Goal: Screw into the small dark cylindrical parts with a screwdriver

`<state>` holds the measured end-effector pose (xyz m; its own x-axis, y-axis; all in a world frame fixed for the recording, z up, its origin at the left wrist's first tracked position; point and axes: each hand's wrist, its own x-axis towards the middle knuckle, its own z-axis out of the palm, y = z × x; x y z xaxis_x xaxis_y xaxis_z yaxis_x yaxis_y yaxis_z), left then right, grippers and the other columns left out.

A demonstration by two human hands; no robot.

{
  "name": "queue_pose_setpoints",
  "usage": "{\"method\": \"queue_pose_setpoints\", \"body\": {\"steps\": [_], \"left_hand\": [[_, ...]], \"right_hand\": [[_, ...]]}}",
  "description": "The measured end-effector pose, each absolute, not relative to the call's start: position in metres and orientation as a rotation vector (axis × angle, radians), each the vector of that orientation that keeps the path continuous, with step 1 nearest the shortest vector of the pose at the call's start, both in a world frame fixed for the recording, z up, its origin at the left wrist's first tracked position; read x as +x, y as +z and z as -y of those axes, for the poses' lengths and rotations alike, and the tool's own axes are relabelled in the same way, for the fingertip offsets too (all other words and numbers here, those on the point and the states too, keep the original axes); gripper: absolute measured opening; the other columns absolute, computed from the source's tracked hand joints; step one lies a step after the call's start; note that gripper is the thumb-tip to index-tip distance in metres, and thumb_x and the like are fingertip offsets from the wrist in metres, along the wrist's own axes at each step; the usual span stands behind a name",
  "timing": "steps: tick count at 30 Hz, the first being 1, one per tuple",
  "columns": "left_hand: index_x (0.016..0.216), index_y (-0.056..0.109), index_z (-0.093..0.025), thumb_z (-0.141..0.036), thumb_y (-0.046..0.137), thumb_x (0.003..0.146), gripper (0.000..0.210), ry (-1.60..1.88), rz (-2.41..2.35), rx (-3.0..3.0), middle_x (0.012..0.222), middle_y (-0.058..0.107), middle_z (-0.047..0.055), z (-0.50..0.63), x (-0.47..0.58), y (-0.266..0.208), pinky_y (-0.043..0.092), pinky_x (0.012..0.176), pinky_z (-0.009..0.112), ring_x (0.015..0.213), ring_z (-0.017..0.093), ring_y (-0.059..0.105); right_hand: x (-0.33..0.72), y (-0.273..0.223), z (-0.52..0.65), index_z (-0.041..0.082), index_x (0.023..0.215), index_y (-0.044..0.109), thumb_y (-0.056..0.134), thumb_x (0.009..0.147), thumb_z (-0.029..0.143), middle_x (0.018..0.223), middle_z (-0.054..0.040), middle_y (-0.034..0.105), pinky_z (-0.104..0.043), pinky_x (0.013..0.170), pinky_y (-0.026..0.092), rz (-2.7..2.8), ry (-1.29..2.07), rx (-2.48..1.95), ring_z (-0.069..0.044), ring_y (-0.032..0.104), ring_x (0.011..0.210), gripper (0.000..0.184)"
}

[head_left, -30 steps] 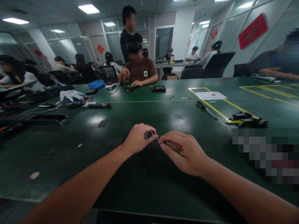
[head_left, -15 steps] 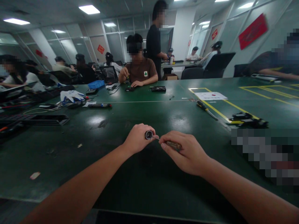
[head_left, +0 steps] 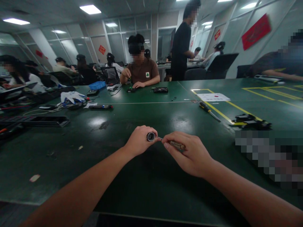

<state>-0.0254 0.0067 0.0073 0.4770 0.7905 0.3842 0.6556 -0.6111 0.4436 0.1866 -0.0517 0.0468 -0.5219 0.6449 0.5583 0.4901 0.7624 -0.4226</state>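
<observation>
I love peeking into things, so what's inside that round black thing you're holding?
Inside the round black thing is a darkish hollow, ringed in grey, with details too small to name. The left hand hides much of its outside.

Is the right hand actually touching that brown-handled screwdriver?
Touching: the head view shows the right hand gripping the screwdriver by its handle.

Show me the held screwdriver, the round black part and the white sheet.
Held screwdriver [head_left: 177, 145], head view: the handle.
Round black part [head_left: 150, 137], head view: the end facing the camera.
White sheet [head_left: 211, 97], head view: the middle.
</observation>
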Motion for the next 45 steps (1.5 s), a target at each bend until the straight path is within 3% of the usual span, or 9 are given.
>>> {"method": "queue_pose_setpoints", "body": {"steps": [25, 45], "left_hand": [[0.085, 0.071, -0.021, -0.042, 0.068, 0.089, 0.022, 0.888, -1.238, 2.420, 0.087, 0.074, 0.001, -0.007, -0.025, 0.008, 0.044, 0.074, 0.032, 0.082, 0.019, 0.064], [0.085, 0.069, -0.020, -0.041, 0.067, 0.089, 0.022, 0.793, -1.253, 2.532, 0.084, 0.070, 0.001, -0.011, -0.027, 0.004, 0.041, 0.073, 0.032, 0.082, 0.020, 0.062]], "right_hand": [[0.186, 0.050, 0.054, 0.020, 0.097, 0.068, 0.056, 0.094, 0.019, 0.088, -0.0044, 0.074, -0.030, 0.075, 0.054, 2.165, 0.202, -0.840, -0.017, 0.069, 0.077, 0.012], [0.186, 0.039, 0.048, 0.021, 0.104, 0.068, 0.057, 0.095, 0.020, 0.096, -0.0036, 0.073, -0.029, 0.079, 0.050, 2.268, 0.306, -0.862, -0.017, 0.067, 0.086, 0.014]]}}
